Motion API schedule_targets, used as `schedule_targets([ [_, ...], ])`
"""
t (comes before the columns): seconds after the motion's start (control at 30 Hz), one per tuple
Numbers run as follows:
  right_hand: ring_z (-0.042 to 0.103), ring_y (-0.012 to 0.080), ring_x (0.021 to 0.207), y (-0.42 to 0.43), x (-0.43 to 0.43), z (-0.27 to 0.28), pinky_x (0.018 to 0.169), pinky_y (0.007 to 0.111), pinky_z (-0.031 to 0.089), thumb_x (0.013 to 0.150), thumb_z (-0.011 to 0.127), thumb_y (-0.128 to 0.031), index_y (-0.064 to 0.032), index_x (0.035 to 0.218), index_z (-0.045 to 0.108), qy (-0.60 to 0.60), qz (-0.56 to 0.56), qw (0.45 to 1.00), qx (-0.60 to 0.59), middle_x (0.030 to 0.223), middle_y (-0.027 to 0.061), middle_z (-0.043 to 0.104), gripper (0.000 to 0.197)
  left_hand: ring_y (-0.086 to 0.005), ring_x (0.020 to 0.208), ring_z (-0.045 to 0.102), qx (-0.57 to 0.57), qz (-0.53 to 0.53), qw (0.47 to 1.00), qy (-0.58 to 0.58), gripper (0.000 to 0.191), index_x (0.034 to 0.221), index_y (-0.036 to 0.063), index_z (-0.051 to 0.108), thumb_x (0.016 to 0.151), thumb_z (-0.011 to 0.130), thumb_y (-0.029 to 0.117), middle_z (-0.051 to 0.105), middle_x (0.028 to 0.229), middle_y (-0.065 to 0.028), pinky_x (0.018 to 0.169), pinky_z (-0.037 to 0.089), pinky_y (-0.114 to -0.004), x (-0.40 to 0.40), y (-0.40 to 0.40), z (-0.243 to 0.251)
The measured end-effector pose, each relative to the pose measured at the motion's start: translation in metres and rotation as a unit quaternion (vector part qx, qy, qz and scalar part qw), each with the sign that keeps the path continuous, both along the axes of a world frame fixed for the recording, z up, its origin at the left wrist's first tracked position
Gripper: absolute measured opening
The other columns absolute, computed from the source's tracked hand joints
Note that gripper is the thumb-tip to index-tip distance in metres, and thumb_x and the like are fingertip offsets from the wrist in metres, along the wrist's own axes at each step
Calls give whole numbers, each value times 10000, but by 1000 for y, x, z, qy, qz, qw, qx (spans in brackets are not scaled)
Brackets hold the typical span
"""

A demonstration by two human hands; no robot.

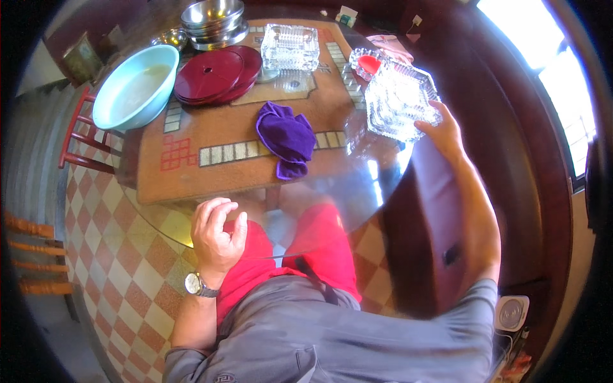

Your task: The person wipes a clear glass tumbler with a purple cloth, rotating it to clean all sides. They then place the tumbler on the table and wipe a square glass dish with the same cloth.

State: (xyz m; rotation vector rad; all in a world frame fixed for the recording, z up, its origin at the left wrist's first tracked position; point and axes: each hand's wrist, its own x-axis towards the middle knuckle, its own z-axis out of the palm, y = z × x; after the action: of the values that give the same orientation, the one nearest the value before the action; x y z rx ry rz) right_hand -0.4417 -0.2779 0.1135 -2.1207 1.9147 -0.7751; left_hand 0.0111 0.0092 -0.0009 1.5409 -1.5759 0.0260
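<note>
At the right side of the round glass tabletop (330,196), my right hand (443,129) grips the corner of a clear ribbed glass dish (402,100). Glare hides whether several such dishes are stacked there. Beside it lies a smaller scalloped glass piece with something red (369,64) in it. My left hand (218,234), a watch on its wrist, hovers at the table's near edge with loosely curled fingers and holds nothing. A crumpled purple cloth (286,139) lies near the middle. Farther back stands another stack of clear square glass dishes (290,48).
A light-blue plastic basin (136,88) with some liquid sits at the left edge, near a red chair (86,143). Dark-red round discs (208,72) are piled beside it. Stacked steel bowls (213,21) stand behind. A pink cloth (390,47) lies at the back right.
</note>
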Motion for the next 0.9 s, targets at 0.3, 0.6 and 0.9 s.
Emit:
schedule_targets([
  [0.3,746,310,1186,7,0,1,1002,425,614,869,921,-243,-104,1475,617,54,-6,998,-6,1401,199,711,691,-378,1034,686,7,-2,1000,-3,228,1057,36,721,866,826,106,715,1114,-156,922,552,-484,0,0,2],
  [0.6,729,318,1229,10,6,-3,1014,436,609,853,935,-223,-99,1477,614,72,-3,996,-53,1397,199,715,713,-379,1033,685,4,-3,1000,1,228,1053,32,718,865,825,102,714,1114,-159,927,550,-483,0,0,1],
  [0.9,688,345,1315,2,-2,-8,1073,457,581,858,929,-240,-101,1540,564,78,10,995,-54,1458,218,679,786,-376,1039,682,1,2,1000,-4,235,1058,41,717,860,826,103,716,1109,-152,937,549,-483,-1,1,1],
])
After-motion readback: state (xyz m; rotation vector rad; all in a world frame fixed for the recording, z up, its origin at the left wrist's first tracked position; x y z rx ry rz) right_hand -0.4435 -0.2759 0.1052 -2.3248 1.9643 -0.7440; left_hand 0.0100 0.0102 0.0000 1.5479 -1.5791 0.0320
